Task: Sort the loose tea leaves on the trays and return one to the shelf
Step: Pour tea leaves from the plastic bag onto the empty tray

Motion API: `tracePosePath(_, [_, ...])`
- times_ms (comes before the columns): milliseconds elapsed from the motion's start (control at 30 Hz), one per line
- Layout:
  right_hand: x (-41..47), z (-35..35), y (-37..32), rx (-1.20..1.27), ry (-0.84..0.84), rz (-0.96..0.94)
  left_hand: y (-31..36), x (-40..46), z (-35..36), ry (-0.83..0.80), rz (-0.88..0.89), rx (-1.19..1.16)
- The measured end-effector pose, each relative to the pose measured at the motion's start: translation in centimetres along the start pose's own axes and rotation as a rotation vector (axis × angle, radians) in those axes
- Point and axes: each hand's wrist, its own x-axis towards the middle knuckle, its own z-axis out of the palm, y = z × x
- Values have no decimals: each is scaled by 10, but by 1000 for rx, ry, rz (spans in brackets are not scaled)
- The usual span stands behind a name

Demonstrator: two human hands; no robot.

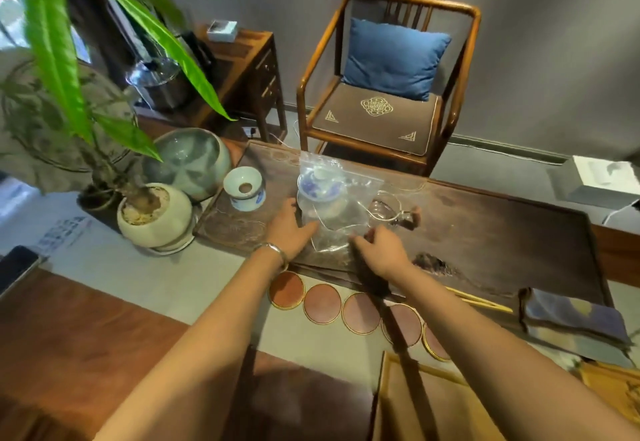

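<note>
- Nearest my body, a wooden tray (415, 402) lies at the desk's (145, 281) lower edge, with a dark stick (398, 329) lying across its corner.
- Beyond it, five round coasters (322, 303) sit in an overlapping row; a folded cloth (571, 323) lies to their right.
- On the dark tea tray (502, 232), my left hand (287, 229) touches the left side of one clear plastic bag (337, 212), fingers straight and relaxed.
- My right hand (379, 250) has its fingers curled at the bag's lower right corner; it appears to pinch the plastic.
- Loose tea leaves (329, 241) are gathered dark in the bag's bottom, between my two hands, which are near each other but apart.
- Judgement: the step is handling the bag to get at the leaves. I should steady it with both hands and keep its mouth upward to avoid spillage.
- Behind the bag: one blue-and-white lidded cup (317, 187), one strainer stand (244, 193), one glass pitcher (386, 208).
- Farther left: one potted plant (154, 215), one celadon bowl (190, 160).
- Farthest: one chair (388, 70) holding one blue cushion (394, 58). No shelf is identifiable.
</note>
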Motion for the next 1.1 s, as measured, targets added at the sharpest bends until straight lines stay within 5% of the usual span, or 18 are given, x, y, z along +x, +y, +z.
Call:
tracePosePath(400, [-31, 8, -7, 246, 107, -115, 5, -17, 5, 43, 4, -260])
tracePosePath(567, [-94, -17, 9, 243, -11, -151, 20, -74, -4, -68, 102, -409])
tracePosePath(733, [-152, -67, 44, 103, 80, -103, 24, -143, 4, -279, 155, -303])
tracePosePath(867, [-189, -103, 51, 39, 62, -288, 31, -181, 20, -387, 224, -197])
tracePosePath(1100, [-234, -116, 61, -113, 127, -267, 52, -216, 43, -447, 276, -128])
